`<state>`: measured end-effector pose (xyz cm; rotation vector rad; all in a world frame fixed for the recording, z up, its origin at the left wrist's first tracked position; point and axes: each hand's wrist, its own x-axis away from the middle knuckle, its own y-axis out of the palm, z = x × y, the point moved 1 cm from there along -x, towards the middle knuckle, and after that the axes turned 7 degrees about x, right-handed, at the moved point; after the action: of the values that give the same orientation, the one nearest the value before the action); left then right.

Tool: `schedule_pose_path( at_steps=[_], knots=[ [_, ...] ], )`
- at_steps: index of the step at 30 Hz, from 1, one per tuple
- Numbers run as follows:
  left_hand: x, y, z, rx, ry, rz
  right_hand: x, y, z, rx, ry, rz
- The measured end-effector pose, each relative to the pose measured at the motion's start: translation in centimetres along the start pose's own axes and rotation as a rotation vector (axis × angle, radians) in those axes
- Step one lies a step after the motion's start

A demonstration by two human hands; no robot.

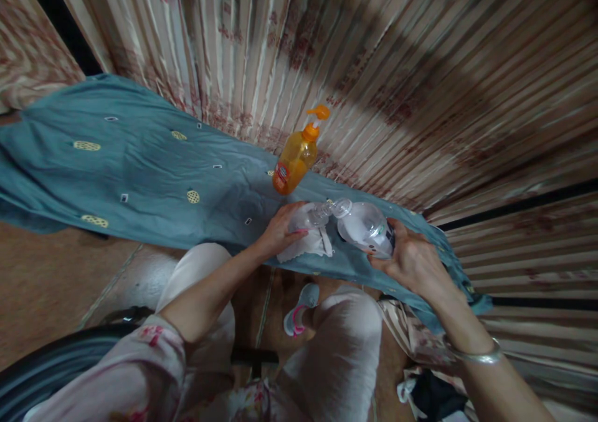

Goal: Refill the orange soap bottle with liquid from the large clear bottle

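Observation:
My left hand (283, 229) is closed around a small clear bottle (312, 215), its neck pointing right. My right hand (411, 251) grips a larger clear bottle (367, 223) with a label near its base, lying tilted so that its mouth faces left. The two mouths meet or nearly meet; I cannot tell whether they touch. Below my left hand, a white cloth or tissue (314, 244) lies on the table. Just beyond stands an orange pump bottle (295, 160) with amber liquid inside.
A teal cloth with pineapple prints (154, 173) covers the narrow table. Pleated curtains (327, 48) hang along its far side and to the right. My knees are at the near edge. A dark bundle (436, 394) lies at the lower right.

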<state>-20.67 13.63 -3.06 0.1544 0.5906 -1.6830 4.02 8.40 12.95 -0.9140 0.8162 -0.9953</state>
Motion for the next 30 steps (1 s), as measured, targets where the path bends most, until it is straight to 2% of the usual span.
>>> schedule_pose_path(
  at_steps=[25, 30],
  knots=[
    [0.01, 0.02, 0.04, 0.001, -0.019, 0.002, 0.1, 0.17, 0.12, -0.002, -0.031, 0.031],
    [-0.03, 0.02, 0.11, 0.022, 0.023, 0.007, 0.08, 0.22, 0.1, 0.012, -0.03, 0.031]
  ],
)
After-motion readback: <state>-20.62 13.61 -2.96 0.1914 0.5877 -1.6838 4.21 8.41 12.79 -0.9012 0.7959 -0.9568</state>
